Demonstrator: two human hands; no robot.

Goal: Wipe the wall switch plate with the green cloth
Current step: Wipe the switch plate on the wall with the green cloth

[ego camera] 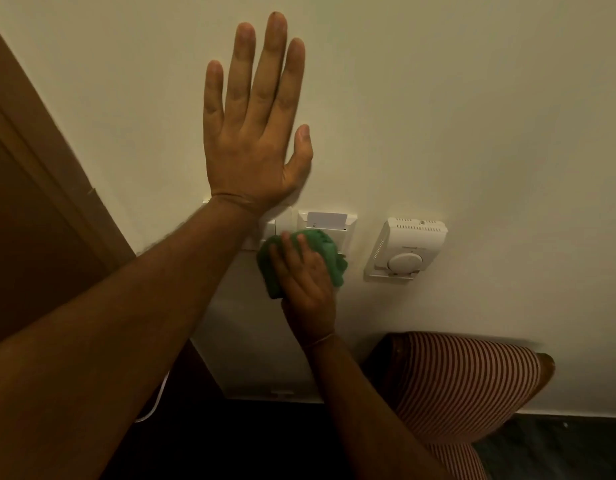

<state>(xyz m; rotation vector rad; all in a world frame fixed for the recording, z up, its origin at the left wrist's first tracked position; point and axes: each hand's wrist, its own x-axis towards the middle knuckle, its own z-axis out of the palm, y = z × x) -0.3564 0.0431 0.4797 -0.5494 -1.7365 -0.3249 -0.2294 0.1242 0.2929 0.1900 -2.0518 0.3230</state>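
Note:
The white wall switch plate (265,233) sits on the cream wall, largely hidden by my left forearm and the cloth. My right hand (304,278) presses a bunched green cloth (322,252) against the plate's lower right part, fingers spread over the cloth. My left hand (252,133) lies flat on the wall above the plate, fingers apart and holding nothing. A white key-card holder (327,221) with a card in its slot adjoins the plate on the right; the cloth overlaps its lower edge.
A white thermostat (405,251) with a round dial hangs on the wall to the right. A brown door frame (39,168) runs along the left. A chair with red-and-white striped upholstery (462,379) stands below right, against the wall. The floor is dark.

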